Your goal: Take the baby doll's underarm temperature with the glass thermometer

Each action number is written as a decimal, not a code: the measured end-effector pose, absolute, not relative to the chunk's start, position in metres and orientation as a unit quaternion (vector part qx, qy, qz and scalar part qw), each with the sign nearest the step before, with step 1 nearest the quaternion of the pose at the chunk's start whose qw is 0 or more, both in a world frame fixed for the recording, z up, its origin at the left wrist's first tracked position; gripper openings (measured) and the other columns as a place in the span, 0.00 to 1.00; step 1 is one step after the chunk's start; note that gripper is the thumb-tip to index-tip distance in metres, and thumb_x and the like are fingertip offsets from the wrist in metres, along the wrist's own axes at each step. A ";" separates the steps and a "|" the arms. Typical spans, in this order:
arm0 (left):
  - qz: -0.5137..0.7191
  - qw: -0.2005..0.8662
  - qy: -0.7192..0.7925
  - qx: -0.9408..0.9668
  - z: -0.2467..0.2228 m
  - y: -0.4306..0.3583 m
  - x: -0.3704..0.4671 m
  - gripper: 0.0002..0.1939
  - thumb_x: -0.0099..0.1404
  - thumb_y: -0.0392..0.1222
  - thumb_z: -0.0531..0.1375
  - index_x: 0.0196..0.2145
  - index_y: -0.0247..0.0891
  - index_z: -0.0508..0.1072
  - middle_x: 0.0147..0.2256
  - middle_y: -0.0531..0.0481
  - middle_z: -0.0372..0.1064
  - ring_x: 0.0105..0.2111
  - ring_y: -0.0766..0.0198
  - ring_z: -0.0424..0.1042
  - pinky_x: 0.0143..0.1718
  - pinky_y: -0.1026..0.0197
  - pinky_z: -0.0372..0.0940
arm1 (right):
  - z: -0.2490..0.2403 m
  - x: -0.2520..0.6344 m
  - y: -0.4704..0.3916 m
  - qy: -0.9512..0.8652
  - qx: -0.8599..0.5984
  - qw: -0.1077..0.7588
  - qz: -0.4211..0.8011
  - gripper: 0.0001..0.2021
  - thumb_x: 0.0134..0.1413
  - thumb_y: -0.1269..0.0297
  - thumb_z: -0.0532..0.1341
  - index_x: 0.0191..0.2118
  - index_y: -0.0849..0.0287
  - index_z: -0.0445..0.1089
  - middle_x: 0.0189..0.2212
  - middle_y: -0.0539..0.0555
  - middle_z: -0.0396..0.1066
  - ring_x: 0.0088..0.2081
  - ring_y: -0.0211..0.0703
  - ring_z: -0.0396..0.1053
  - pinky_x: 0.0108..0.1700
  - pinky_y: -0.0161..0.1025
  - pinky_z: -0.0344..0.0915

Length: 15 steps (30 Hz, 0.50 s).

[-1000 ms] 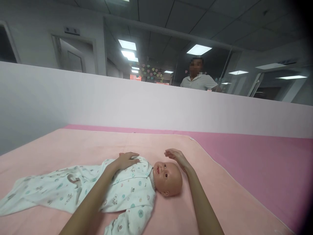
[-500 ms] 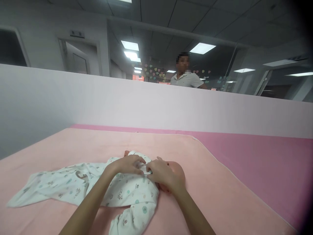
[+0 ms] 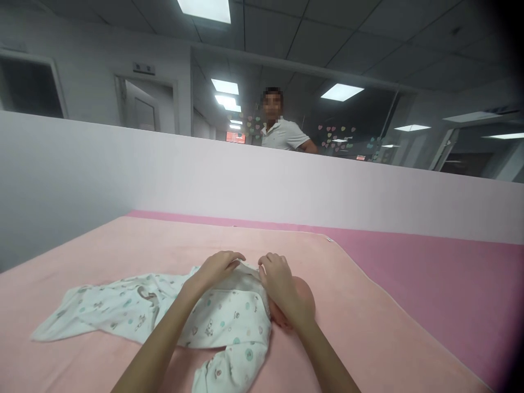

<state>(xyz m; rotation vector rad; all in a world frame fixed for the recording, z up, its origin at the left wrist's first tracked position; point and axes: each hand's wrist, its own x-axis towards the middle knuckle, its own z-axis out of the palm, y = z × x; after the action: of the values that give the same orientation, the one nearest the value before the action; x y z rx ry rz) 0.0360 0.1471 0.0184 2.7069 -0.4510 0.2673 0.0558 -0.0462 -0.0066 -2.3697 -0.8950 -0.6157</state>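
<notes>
A doll lies on its back across the pink blanket, its bald head (image 3: 305,289) on the right. It wears a white baby romper (image 3: 229,316) printed with small green and grey figures; one sleeve reaches toward me and the lower part spreads flat to the left. My left hand (image 3: 219,270) is over the far side of the chest, thumb and fingers closed on the cloth's edge. Beside the doll's neck, my right hand (image 3: 278,281) has bent fingers at the romper's upper edge and covers the face. Pale cloth spans the short gap between both hands.
The pink blanket (image 3: 368,327) covers the surface, with a darker pink mat (image 3: 450,289) to the right. A low white wall (image 3: 245,180) runs along the back. Behind it stands a person in a white shirt (image 3: 284,134), near glass with heart stickers.
Both hands have moved up to the romper's far edge and slightly apart. The doll's far hand, visible before, is now hidden. The person behind the wall has shifted left in view.
</notes>
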 end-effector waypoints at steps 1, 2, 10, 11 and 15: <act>0.113 0.190 -0.149 0.964 0.017 0.146 0.038 0.18 0.64 0.44 0.44 0.46 0.46 0.69 0.43 0.52 0.69 0.42 0.59 0.67 0.40 0.61 0.60 | -0.009 0.051 -0.041 -0.344 -0.873 0.269 -0.219 0.08 0.54 0.69 0.50 0.32 0.56 0.66 0.31 0.57 0.67 0.35 0.47 0.61 0.40 0.43 0.53; 0.129 0.189 -0.141 0.963 0.015 0.145 0.040 0.18 0.65 0.45 0.44 0.46 0.47 0.68 0.43 0.52 0.69 0.42 0.59 0.67 0.39 0.61 0.60 | -0.012 0.045 -0.034 -0.364 -0.870 0.266 -0.201 0.09 0.55 0.69 0.50 0.33 0.56 0.66 0.32 0.56 0.67 0.35 0.46 0.62 0.39 0.42 0.54; 0.195 0.160 -0.160 0.954 0.008 0.143 0.046 0.16 0.65 0.48 0.46 0.45 0.47 0.69 0.38 0.52 0.70 0.36 0.62 0.69 0.33 0.64 0.59 | -0.008 0.039 0.000 -0.354 -0.929 0.108 -0.031 0.12 0.57 0.62 0.54 0.43 0.63 0.65 0.40 0.56 0.67 0.38 0.40 0.66 0.40 0.40 0.64; 0.193 0.167 -0.167 0.952 0.009 0.145 0.046 0.15 0.64 0.48 0.48 0.45 0.48 0.69 0.38 0.53 0.70 0.35 0.62 0.69 0.33 0.64 0.59 | -0.006 0.043 0.000 -0.351 -0.930 0.108 -0.028 0.13 0.57 0.60 0.55 0.44 0.63 0.64 0.41 0.56 0.66 0.39 0.40 0.66 0.41 0.41 0.65; 0.167 0.195 -0.196 0.946 0.011 0.151 0.046 0.13 0.61 0.47 0.53 0.43 0.48 0.70 0.35 0.53 0.70 0.35 0.62 0.68 0.33 0.65 0.58 | 0.000 0.049 -0.001 -0.335 -0.935 0.117 -0.029 0.15 0.57 0.60 0.55 0.47 0.62 0.63 0.44 0.56 0.64 0.42 0.42 0.66 0.42 0.44 0.65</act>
<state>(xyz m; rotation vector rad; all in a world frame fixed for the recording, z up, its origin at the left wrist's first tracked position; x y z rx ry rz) 0.0461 0.1512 0.0115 2.6528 -0.5501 0.4678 0.0491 -0.0008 0.0005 -2.7360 -0.9798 -0.0844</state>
